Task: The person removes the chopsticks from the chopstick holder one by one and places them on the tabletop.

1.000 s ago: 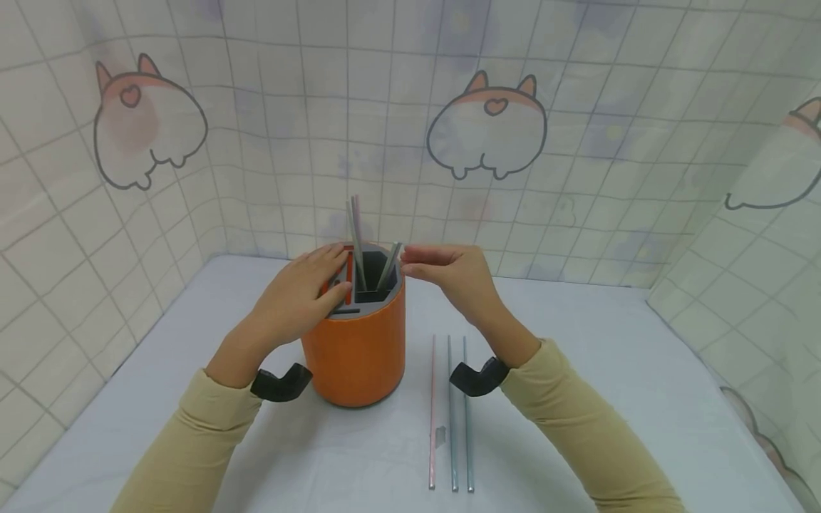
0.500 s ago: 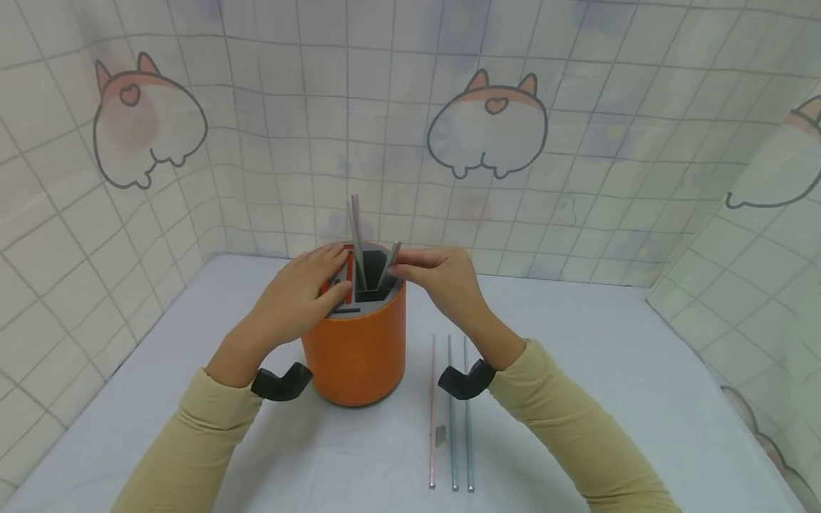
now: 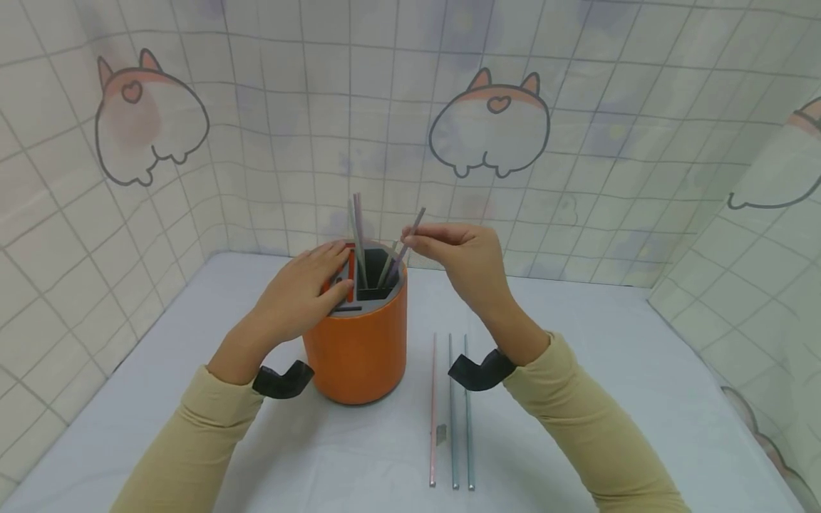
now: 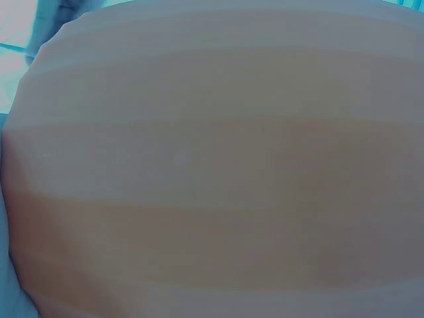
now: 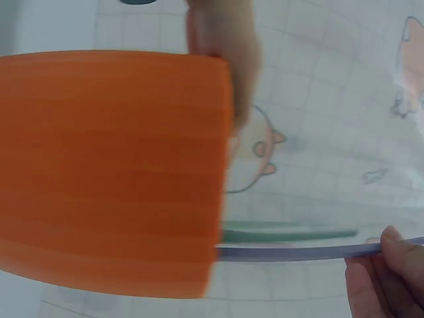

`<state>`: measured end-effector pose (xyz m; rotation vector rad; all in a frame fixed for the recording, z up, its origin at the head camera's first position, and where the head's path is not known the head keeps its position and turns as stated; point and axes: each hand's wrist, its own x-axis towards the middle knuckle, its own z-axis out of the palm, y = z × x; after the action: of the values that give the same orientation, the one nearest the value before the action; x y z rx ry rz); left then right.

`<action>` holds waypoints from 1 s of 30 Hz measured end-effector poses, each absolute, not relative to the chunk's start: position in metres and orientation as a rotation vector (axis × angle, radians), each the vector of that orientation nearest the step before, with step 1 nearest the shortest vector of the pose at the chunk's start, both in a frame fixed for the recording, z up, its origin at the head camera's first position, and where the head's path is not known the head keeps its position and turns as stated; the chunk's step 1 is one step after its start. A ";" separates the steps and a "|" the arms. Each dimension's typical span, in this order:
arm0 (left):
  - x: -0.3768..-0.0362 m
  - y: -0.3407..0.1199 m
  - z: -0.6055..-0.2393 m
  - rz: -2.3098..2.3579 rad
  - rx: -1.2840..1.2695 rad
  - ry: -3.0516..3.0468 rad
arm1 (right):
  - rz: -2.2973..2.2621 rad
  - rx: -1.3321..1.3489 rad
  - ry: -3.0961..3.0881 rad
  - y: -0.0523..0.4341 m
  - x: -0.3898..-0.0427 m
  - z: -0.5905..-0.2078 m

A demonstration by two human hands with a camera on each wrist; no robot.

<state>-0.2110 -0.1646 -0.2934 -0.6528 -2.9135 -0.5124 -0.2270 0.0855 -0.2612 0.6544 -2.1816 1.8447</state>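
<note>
An orange cylindrical holder with a grey compartmented top stands mid-table. My left hand rests flat on its top left side, fingers straight. Two straws stand upright in the dark compartment. My right hand pinches a purple-grey straw that leans out of the same compartment, lower end still inside. In the right wrist view the holder fills the left, and the purple straw runs to my fingertips, with a green straw beside it. The left wrist view shows only a blurred orange surface.
Three thin straws, one pink and two blue-grey, lie side by side on the white table right of the holder, with a small grey scrap beside them. Tiled cartoon-print walls close in the back and sides.
My right hand reached the leaning straw, pinched it and lifted it up and to the right, so more of it stands out of the holder. The left hand stayed put.
</note>
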 end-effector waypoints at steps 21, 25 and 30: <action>-0.212 -0.165 -0.294 -0.503 -0.656 -2.920 | 1.965 0.768 -1.288 0.115 -0.192 -0.200; -0.212 -0.166 -0.294 -0.503 -0.654 -2.919 | 2.015 0.687 -1.210 0.125 -0.187 -0.195; -0.211 -0.166 -0.295 -0.516 -0.659 -2.909 | 2.081 0.620 -1.202 0.139 -0.187 -0.198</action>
<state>-0.2111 -0.1661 -0.2946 -0.6590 -2.9095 -0.5157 -0.1866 0.1392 -0.1978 0.6204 -1.2020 2.0811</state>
